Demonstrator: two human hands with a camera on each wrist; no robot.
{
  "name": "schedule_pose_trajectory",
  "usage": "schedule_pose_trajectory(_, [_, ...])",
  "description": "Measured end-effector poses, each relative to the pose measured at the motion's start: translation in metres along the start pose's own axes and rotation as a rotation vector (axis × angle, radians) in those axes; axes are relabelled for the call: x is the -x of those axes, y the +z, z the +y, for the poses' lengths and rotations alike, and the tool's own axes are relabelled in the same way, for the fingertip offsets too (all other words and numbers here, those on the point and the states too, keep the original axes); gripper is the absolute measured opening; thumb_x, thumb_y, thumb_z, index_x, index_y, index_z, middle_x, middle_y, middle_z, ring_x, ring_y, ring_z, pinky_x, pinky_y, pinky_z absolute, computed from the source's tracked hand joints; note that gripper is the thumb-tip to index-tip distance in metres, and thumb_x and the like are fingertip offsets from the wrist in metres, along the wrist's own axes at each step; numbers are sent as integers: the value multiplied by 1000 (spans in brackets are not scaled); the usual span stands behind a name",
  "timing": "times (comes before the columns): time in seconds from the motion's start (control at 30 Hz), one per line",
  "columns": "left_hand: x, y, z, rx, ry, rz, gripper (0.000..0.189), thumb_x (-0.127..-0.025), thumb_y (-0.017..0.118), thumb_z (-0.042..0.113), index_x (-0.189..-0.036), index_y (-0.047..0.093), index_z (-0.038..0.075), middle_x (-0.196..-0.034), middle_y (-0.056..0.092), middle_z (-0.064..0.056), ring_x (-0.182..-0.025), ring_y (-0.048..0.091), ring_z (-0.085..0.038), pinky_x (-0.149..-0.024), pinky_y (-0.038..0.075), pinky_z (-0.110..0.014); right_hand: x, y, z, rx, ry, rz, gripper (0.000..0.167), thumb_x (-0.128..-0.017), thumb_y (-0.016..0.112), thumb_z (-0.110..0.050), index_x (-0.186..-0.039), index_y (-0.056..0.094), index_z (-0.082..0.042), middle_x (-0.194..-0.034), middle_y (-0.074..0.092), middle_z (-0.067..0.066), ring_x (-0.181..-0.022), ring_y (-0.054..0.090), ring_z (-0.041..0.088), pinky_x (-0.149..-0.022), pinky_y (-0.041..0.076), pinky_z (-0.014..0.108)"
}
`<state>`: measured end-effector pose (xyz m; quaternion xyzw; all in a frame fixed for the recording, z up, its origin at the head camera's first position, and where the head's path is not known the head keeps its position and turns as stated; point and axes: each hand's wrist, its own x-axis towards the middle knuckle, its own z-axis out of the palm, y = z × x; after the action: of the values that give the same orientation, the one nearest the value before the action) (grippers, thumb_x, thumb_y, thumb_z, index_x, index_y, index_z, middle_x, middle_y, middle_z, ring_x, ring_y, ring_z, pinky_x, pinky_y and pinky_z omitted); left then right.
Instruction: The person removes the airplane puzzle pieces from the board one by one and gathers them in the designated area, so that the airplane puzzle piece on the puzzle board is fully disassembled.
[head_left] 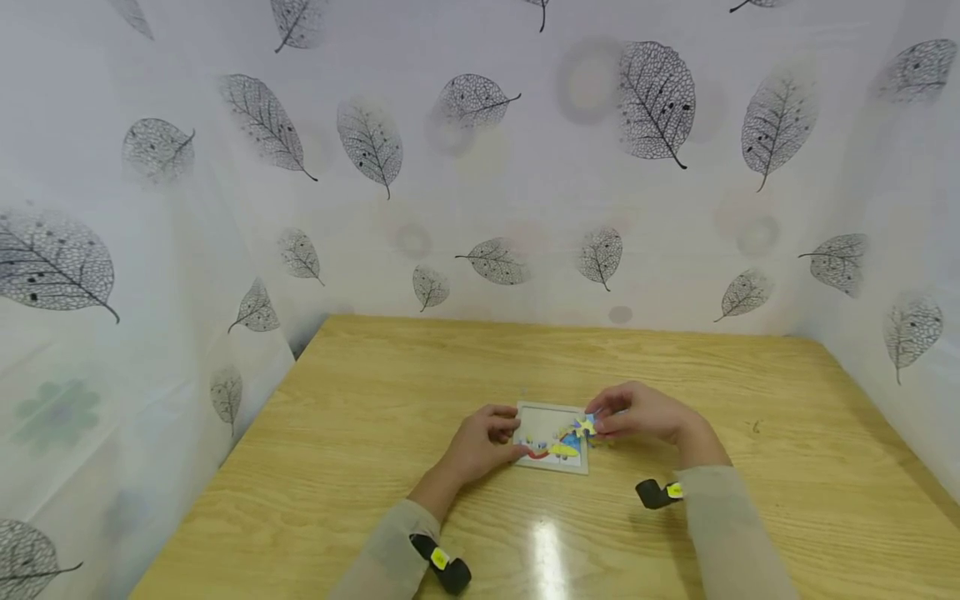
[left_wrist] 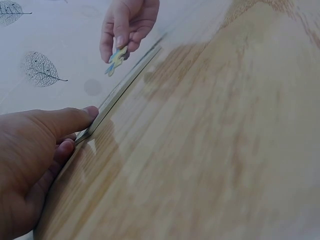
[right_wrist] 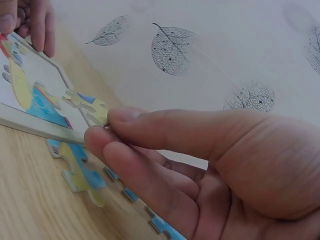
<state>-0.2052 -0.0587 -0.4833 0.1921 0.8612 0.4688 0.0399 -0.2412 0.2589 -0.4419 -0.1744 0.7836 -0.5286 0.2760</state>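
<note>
A shallow white-rimmed puzzle tray (head_left: 543,419) lies on the wooden table, its lower part filled with joined pieces in yellow, blue and red. My left hand (head_left: 480,443) grips its left edge, thumb over the rim and fingers along the side; the left wrist view shows this at the tray's corner (left_wrist: 91,131). Between thumb and fingertips my right hand (head_left: 641,410) pinches a yellow and blue puzzle piece (right_wrist: 90,104), held just above the tray's right side. The right wrist view shows the joined pieces (right_wrist: 42,107) close to it.
Beside the tray, partly beneath my right hand, lie several loose puzzle pieces (right_wrist: 80,172) in yellow and blue. The wooden table (head_left: 420,358) ends at a pale leaf-patterned curtain (head_left: 525,200) at the back and sides.
</note>
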Motion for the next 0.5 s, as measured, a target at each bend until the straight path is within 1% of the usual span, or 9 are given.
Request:
schedule_pose_trajectory(0.2, [0,0,2,-2,3,-6,44,-82,84,25,-120,73,5,-132,62,-4,-92,60,-8,-80,51,-20,8,-10,5,-40,8,30,40,-92,71,-10,-125,61,9,-102,69,12,-93,72,21,-82,60,34])
schedule_pose_trajectory(0.37, [1,-1,3,-11,-3,-9,44,-83,83,25,-120,72,5,-132,62,-4,-93,60,-9,-81,51,-20,17,-18,9,-42,12,44,42,-92,70,-10,-125,58,12,-102,67,11,-91,71,19,-82,60,33])
schedule_pose_trajectory(0.5, [1,-1,4,-19,14,-8,44,-83,83,23,-120,72,3,-132,62,-6,-92,60,-9,-80,51,-20,23,-24,12,-53,11,61,42,-93,69,-9,-125,56,15,-101,67,10,-91,71,18,-81,60,33])
